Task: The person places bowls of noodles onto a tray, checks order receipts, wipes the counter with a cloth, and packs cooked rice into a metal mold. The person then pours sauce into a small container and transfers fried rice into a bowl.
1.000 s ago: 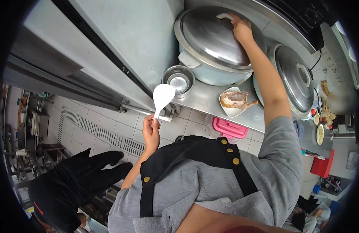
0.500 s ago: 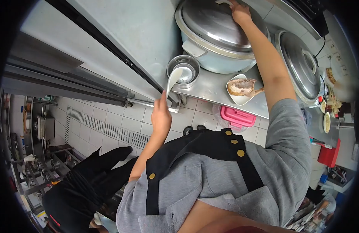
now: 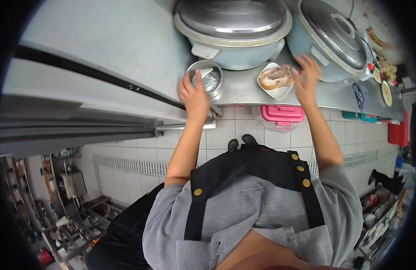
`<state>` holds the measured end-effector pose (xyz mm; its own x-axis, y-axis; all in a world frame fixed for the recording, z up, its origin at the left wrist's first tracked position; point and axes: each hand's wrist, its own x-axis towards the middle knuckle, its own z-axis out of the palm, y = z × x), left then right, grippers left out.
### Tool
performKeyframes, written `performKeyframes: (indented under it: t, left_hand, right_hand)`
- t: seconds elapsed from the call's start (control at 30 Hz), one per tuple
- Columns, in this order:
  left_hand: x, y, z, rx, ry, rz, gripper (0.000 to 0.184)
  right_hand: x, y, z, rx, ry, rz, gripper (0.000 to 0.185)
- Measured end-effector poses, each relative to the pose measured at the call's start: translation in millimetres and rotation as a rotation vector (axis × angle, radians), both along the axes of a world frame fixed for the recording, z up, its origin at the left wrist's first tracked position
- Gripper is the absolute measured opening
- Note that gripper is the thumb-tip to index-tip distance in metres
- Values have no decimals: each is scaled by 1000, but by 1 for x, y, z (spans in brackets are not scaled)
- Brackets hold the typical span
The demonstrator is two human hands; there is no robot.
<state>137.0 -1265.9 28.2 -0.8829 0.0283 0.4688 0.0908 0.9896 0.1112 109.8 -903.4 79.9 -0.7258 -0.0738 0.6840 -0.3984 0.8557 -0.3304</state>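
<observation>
My left hand (image 3: 195,95) is at the left rim of a small round steel pot (image 3: 220,85), its thumb and fingers apart. Inside the pot lies a white rice paddle (image 3: 209,72), its handle hidden. My right hand (image 3: 309,77) reaches to the right side of a white dish (image 3: 278,94), fingers spread and slightly blurred. On that dish rests a cooked chicken leg (image 3: 275,78); its bone end is hidden near my right fingers, and I cannot tell whether they touch it. Behind both stands a large rice cooker (image 3: 237,53) with its steel lid (image 3: 235,18) on.
A second lidded cooker (image 3: 331,38) stands to the right on the steel counter (image 3: 241,92). A blue-grey cloth (image 3: 360,95) lies near its edge. Under the counter is a pink-lidded container (image 3: 283,114). Someone in black clothing (image 3: 127,231) is behind me at left.
My right hand has left the cooker lid and come down beside the dish. My left hand has moved to the pot, and the rice paddle it held is now inside. The view has turned.
</observation>
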Motion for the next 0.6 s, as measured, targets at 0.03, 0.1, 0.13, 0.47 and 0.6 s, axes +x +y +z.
performKeyframes:
  t: [0.03, 0.1, 0.13, 0.47, 0.6]
  left_hand:
    - [12, 1, 18, 160, 64, -112, 59]
    - [43, -13, 28, 130, 416, -223, 54]
    - [58, -26, 39, 44, 548, -199, 56]
    - [25, -90, 147, 29, 1142, 89, 76]
    - [25, -88, 144, -45, 1204, 186, 59]
  right_hand:
    - [30, 28, -26, -25, -39, -92, 40]
    - [101, 73, -81, -38, -67, -375, 37]
    - [139, 91, -101, -47, -120, -440, 37]
    - [454, 171, -320, -171, -1504, -1265, 48]
    - [453, 180, -326, -887, -1333, -976, 52]
